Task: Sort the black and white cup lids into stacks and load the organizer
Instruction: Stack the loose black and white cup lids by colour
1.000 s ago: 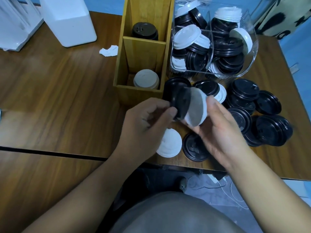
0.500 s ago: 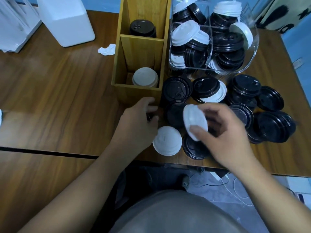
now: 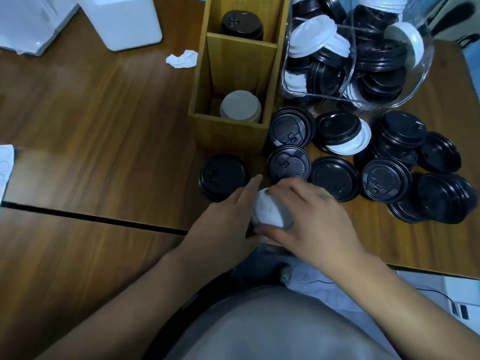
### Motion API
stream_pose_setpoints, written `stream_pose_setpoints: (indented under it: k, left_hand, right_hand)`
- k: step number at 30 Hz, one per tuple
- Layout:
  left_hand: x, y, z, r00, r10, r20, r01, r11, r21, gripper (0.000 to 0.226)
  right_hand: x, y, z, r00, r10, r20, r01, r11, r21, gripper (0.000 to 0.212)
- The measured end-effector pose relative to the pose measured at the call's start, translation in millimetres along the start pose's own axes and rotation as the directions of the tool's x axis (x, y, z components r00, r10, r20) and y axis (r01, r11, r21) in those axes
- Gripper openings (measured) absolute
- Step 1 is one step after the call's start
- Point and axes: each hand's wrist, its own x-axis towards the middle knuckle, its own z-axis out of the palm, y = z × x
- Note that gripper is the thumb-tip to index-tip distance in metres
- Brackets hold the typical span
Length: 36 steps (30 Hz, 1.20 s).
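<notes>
Head view, right hand (image 3: 319,216) gripping half-hidden white lids (image 3: 268,213), left hand (image 3: 228,219) alongside

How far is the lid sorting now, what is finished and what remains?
Done: the organizer holds a black stack behind and a white stack in front. In hand: the right hand holds a white lid. Remaining: loose black lids on the table and the mixed clear bin.

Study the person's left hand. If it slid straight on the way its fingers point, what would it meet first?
Most likely the black lid lying just beyond the fingertips of the left hand, near the front corner of the wooden organizer. Height is unclear from this view, so it could pass above it.
</notes>
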Motion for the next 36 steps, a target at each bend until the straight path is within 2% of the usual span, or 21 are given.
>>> stream_pose_setpoints:
  k: [7, 13, 19, 21, 23, 25, 26, 30, 32, 36]
  left_hand:
    - [-1.9, -6.2, 2.0, 1.0, 0.02, -0.022, -0.02, 1.0, -0.008, 0.093]
    - [-2.9, -7.2, 2.9, 0.998, 0.049, -0.029, -0.049, 0.999, -0.02, 0.077]
    - [0.5, -4.2, 3.6, 0.999, 0.034, -0.03, -0.034, 0.999, -0.003, 0.081]
    - [1.9, -3.1, 4.6, 0.998, 0.049, -0.031, -0.048, 0.999, 0.014, 0.079]
    - [2.6, -1.7, 5.3, 0.999, 0.039, -0.032, -0.037, 0.998, 0.055, 0.081]
    - [2.4, -0.8, 6.6, 0.998, 0.033, -0.049, -0.029, 0.996, 0.083, 0.082]
    - [2.2, -0.1, 6.7, 0.998, 0.035, -0.05, -0.031, 0.996, 0.084, 0.082]
    - [2.7, 0.3, 5.2, 0.998, 0.045, -0.051, -0.042, 0.998, 0.057, 0.078]
    - [2.9, 0.1, 4.5, 0.998, 0.041, -0.05, -0.038, 0.998, 0.054, 0.077]
    - [3.1, -0.1, 4.7, 0.998, 0.044, -0.044, -0.042, 0.997, 0.058, 0.077]
  right_hand:
    - [2.8, 1.2, 3.5, 0.997, -0.01, 0.079, 0.012, 1.0, -0.026, 0.066]
    - [-3.3, 13.9, -3.2, 0.993, -0.015, 0.115, 0.005, 0.996, 0.088, 0.058]
    - [-2.5, 15.5, 2.5, 0.994, -0.028, 0.108, 0.021, 0.997, 0.07, 0.061]
    - [0.3, 17.7, -4.1, 0.997, -0.035, 0.067, 0.027, 0.993, 0.111, 0.052]
    - [8.3, 26.3, -15.7, 0.998, -0.013, -0.058, 0.023, 0.986, 0.162, 0.045]
    - [21.0, 38.3, -26.6, 0.989, 0.013, -0.148, 0.001, 0.995, 0.097, 0.049]
    - [28.2, 43.4, -29.7, 0.991, 0.02, -0.134, -0.016, 0.999, 0.031, 0.057]
    - [46.9, 49.8, -22.5, 0.999, -0.018, 0.043, 0.026, 0.982, -0.187, 0.079]
    - [51.5, 49.2, -21.1, 0.997, -0.036, 0.069, 0.051, 0.972, -0.231, 0.082]
    - [52.0, 49.2, -27.6, 0.993, -0.119, -0.006, 0.115, 0.971, -0.208, 0.076]
